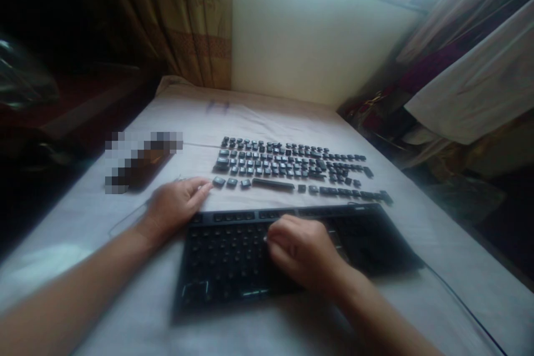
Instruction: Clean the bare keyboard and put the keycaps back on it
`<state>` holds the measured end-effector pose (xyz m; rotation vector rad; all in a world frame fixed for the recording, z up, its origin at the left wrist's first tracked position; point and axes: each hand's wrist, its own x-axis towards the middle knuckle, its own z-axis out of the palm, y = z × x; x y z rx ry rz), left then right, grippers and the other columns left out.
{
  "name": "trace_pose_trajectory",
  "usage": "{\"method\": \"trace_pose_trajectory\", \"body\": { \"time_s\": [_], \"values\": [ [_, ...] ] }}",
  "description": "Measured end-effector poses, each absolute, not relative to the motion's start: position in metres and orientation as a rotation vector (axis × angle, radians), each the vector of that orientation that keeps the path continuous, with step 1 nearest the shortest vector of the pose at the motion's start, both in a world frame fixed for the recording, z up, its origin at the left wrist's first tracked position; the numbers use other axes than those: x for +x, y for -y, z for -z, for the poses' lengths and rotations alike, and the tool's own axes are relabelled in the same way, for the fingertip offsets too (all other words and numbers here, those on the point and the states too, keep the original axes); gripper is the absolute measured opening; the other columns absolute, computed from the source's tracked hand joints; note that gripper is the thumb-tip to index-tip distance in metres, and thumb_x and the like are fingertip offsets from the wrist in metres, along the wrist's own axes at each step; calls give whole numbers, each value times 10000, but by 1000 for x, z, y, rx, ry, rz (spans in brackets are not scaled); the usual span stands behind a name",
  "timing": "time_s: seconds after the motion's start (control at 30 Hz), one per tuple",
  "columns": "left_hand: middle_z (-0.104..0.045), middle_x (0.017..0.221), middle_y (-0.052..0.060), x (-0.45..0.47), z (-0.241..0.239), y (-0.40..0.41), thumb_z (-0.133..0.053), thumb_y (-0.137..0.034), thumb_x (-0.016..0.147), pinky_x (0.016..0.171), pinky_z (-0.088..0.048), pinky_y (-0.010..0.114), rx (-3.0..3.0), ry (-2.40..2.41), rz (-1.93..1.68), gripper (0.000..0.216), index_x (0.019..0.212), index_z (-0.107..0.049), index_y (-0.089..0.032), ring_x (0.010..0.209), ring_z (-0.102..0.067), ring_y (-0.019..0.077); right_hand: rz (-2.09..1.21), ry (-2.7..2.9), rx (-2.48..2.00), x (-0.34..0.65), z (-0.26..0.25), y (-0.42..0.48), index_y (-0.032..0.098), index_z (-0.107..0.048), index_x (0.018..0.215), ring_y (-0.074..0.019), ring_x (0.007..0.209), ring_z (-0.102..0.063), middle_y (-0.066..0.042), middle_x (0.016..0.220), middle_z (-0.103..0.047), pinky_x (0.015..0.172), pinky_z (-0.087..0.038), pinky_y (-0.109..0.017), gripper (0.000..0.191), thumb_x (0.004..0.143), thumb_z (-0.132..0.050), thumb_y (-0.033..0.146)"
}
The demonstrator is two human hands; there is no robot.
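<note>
A black keyboard base (pixel 367 245) with most keycaps taken off lies in front of me on a white cloth. Behind it, several loose black keycaps (pixel 287 164) are laid out in rows, with a long space bar (pixel 273 184) in the front row. My left hand (pixel 175 206) rests at the base's upper left corner, fingers stretched toward the leftmost keycap (pixel 218 181). My right hand (pixel 302 250) sits curled over the middle of the base, fingers pressed together; what they hold, if anything, is hidden.
A dark flat object (pixel 144 167), partly pixelated, lies left of the keycaps. A thin cable (pixel 463 303) runs off the keyboard's right end. The cloth-covered table (pixel 271 111) meets a white wall, with curtains behind and draped fabric at right.
</note>
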<state>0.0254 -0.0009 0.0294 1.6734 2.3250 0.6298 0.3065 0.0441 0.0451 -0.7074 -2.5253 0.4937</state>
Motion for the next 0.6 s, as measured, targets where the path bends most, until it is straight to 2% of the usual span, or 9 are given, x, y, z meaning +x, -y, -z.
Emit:
{"method": "trace_pose_trajectory", "body": {
  "time_s": [0.17,0.6],
  "values": [
    [-774,834,25,25,-29,1,-375,-593,847,676,-426,310,1691,-2329,-614,521,1039,-750,-288,768,-693,227,-411,2559,-745,307,-46,-46,197,-641,718,-110,537,-583,3,660,-658,558,-400,-196,129,786,-565,116],
    [-787,926,34,27,-29,1,-370,-580,857,699,-456,319,1707,-2345,-609,510,1048,-752,-300,830,-705,238,-284,2626,-777,303,-43,-41,202,-649,705,-113,534,-579,7,648,-651,550,-380,-205,154,789,-553,117]
  ]
}}
